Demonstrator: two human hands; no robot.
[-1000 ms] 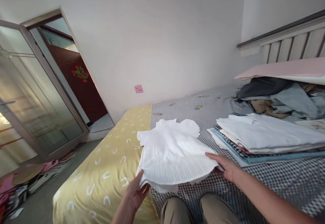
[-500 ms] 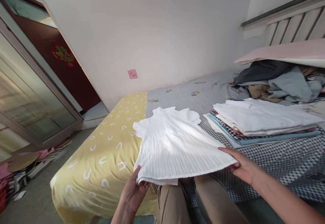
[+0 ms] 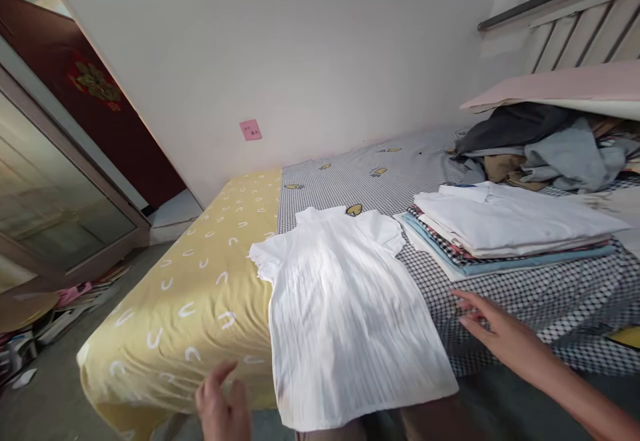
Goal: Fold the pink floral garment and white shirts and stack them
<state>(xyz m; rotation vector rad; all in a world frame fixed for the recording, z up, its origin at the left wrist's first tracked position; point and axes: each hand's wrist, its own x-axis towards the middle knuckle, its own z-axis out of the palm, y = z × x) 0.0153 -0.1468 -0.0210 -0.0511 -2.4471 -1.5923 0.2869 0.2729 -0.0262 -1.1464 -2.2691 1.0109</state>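
A white short-sleeved garment (image 3: 345,308) lies spread out on the bed, its collar toward the wall and its hem over the near edge above the person's knees. My left hand (image 3: 223,404) is off the garment, to the left of its hem, with fingers apart and somewhat blurred. To the right of the garment, my right hand (image 3: 483,321) hovers over the checkered sheet, fingers apart and holding nothing. Beyond it sits a stack of folded clothes (image 3: 510,221) with a white shirt on top.
The bed has a yellow cover (image 3: 200,294) on the left and a checkered sheet (image 3: 320,188) on the right. A dark and grey clothes heap (image 3: 565,151) lies under a pink board (image 3: 560,84) at the right. Various items lie on the floor at far left.
Both hands have let go of the garment's hem and moved apart from it. The garment now lies flatter, its hem lower and nearer to me. The view has shifted slightly.
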